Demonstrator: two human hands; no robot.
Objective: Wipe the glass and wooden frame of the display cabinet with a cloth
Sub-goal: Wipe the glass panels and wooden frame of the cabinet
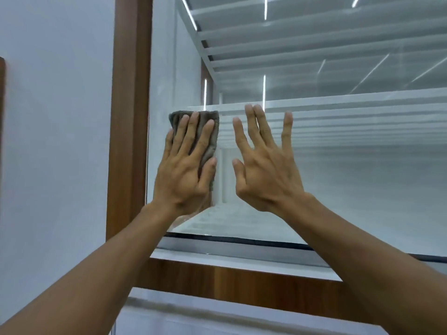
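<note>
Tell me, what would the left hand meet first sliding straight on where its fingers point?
Probably just more glass. The left hand presses the cloth flat on it, fingers upward, right of the wooden frame; nothing blocks it up to the picture's top.

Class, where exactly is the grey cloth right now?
In the head view, the grey cloth is left of centre, pressed flat against the glass under the left hand, just right of the vertical wooden frame.
</note>
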